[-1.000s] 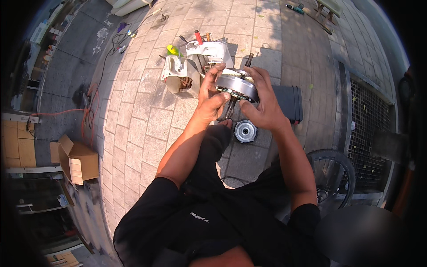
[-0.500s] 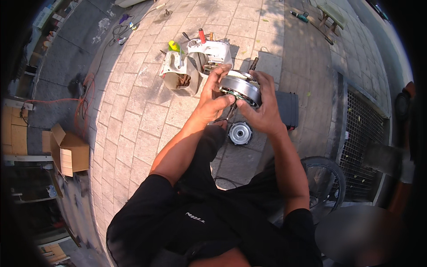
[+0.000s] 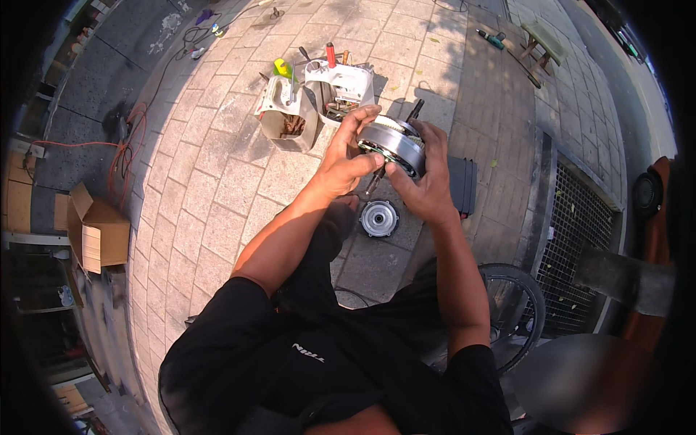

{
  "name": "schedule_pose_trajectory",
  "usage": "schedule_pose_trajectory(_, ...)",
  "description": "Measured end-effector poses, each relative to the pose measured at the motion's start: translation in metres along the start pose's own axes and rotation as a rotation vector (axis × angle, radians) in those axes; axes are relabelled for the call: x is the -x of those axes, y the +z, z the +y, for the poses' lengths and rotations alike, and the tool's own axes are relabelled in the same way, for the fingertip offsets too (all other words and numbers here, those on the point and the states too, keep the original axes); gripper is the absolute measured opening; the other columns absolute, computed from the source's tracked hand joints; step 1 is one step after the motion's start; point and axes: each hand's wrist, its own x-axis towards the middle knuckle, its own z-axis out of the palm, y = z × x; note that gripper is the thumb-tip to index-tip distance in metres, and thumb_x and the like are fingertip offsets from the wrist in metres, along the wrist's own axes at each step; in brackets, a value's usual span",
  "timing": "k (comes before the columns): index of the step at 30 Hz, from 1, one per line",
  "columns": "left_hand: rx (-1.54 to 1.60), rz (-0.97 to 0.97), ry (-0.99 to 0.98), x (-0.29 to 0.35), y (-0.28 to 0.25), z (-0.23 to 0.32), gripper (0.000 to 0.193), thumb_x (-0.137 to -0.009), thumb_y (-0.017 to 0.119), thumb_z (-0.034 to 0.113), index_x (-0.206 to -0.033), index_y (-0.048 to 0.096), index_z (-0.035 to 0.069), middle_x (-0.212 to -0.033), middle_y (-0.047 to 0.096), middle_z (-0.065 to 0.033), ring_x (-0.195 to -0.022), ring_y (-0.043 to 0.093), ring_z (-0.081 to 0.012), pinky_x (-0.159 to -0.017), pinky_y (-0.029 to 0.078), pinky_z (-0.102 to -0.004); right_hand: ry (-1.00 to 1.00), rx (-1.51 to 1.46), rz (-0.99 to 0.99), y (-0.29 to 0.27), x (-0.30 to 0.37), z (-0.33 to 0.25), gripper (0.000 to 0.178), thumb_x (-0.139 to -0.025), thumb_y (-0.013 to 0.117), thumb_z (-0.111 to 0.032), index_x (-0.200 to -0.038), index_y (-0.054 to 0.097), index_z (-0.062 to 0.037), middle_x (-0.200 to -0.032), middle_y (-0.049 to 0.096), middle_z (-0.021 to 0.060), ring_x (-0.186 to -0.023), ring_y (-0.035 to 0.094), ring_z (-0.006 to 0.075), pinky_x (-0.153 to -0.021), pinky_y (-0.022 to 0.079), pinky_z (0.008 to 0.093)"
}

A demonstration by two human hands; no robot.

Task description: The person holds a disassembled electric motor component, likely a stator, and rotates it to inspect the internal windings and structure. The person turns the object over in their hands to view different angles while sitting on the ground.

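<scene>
Both hands hold a hub motor core (image 3: pixel 392 143), a round metal drum with a pale toothed gear on top and a dark axle through its middle. My left hand (image 3: pixel 344 165) is closed on its left side, fingers over the far rim and thumb on the near underside, where some green shows. My right hand (image 3: pixel 428 180) grips the right side, its thumb next to the left one. The axle tilts, its upper end to the far right. Below the core, a round silver motor cover (image 3: pixel 379 218) lies on the paving between my legs.
Two cut-open white plastic containers (image 3: pixel 290 123) with tools stand beyond my left hand. A dark grey case (image 3: pixel 462 187) sits to the right, near a bicycle wheel (image 3: pixel 533 308) and a floor grate (image 3: pixel 576 232). Farther out are a cardboard box (image 3: pixel 105 232), an orange cord (image 3: pixel 129 148) and a drill (image 3: pixel 493 38).
The view has shifted slightly, so the ground things appear farther left. Both hands keep the same hold on the motor core, which is still tilted.
</scene>
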Motion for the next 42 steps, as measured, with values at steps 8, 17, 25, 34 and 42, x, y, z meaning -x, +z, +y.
schedule_pose_trajectory(8, 0.015, -0.009, -0.005, -0.001, -0.002, -0.003, 0.091, -0.078, 0.076, 0.005, -0.159, 0.037, -0.001, -0.156, 0.045, -0.017, -0.146, 0.044, -0.0266, -0.121, 0.038, -0.0393, 0.043, -0.006, 0.0, 0.001, 0.0, -0.003, 0.08, -0.085, 0.085, -0.025, -0.148, 0.047, 0.0045, -0.141, 0.048, 0.0255, -0.129, 0.055, 0.0393, -0.109, 0.048, 0.0472)
schedule_pose_trajectory(17, 0.017, 0.001, -0.02, -0.001, -0.001, -0.003, 0.09, -0.078, 0.076, 0.005, -0.159, 0.036, -0.002, -0.156, 0.045, -0.0168, -0.143, 0.045, -0.0265, -0.119, 0.04, -0.0386, 0.034, -0.012, 0.012, 0.001, 0.0, -0.001, 0.078, -0.085, 0.084, -0.025, -0.148, 0.048, 0.0041, -0.141, 0.048, 0.0248, -0.128, 0.055, 0.0385, -0.108, 0.049, 0.0468)
schedule_pose_trajectory(25, -0.016, 0.046, 0.015, -0.002, -0.003, -0.01, 0.09, -0.077, 0.078, 0.01, -0.157, 0.039, -0.003, -0.153, 0.048, -0.0173, -0.142, 0.046, -0.0266, -0.119, 0.039, -0.0395, 0.071, -0.013, 0.023, 0.003, 0.0, -0.005, 0.076, -0.084, 0.085, -0.024, -0.146, 0.05, 0.0038, -0.141, 0.05, 0.0248, -0.128, 0.057, 0.0392, -0.107, 0.049, 0.0463)
schedule_pose_trajectory(34, -0.034, 0.049, 0.02, -0.002, -0.001, -0.008, 0.089, -0.077, 0.078, 0.011, -0.156, 0.04, -0.003, -0.148, 0.05, -0.0171, -0.139, 0.048, -0.0257, -0.117, 0.04, -0.0393, 0.068, 0.016, 0.019, 0.003, 0.0, -0.003, 0.077, -0.085, 0.085, -0.025, -0.146, 0.05, 0.0043, -0.141, 0.049, 0.0249, -0.127, 0.057, 0.0396, -0.107, 0.049, 0.0463)
schedule_pose_trajectory(42, 0.115, 0.029, -0.039, -0.001, 0.0, -0.007, 0.082, -0.082, 0.071, 0.007, -0.157, 0.04, 0.001, -0.148, 0.05, -0.0133, -0.134, 0.052, -0.0229, -0.113, 0.044, -0.0355, 0.048, -0.005, 0.007, 0.002, 0.001, -0.001, 0.078, -0.087, 0.083, -0.027, -0.147, 0.047, 0.0067, -0.141, 0.048, 0.026, -0.128, 0.055, 0.0402, -0.109, 0.048, 0.047)
